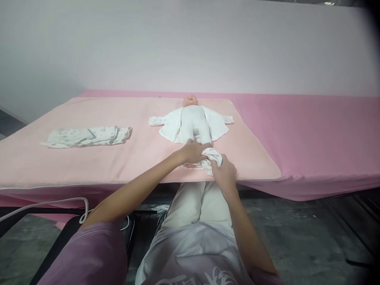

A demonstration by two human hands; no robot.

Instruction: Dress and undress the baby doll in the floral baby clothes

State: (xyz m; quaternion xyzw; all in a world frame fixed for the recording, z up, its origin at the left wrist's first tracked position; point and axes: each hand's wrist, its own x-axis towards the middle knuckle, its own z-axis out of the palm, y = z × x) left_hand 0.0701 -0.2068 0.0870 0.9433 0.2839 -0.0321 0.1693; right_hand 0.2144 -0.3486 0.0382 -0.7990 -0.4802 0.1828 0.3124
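Note:
A baby doll (pixel 190 100) lies on its back with its head away from me, its torso and upper legs in plain white. A white jacket (pixel 171 126) is spread open beneath it, with the doll's arms in the sleeves. My left hand (pixel 192 152) is closed at the doll's lower leg, against a bunched white printed garment (pixel 213 155). The right side of that garment is gripped by my right hand (pixel 225 172), near the table's front edge. The doll's feet are mostly hidden by the cloth and my hands.
A folded white printed cloth (pixel 87 137) lies on the left of the peach mat (pixel 142 166). Pink fabric (pixel 311 138) covers the table under it. A pale wall (pixel 190 47) stands behind; a white cable (pixel 59 201) hangs at front left.

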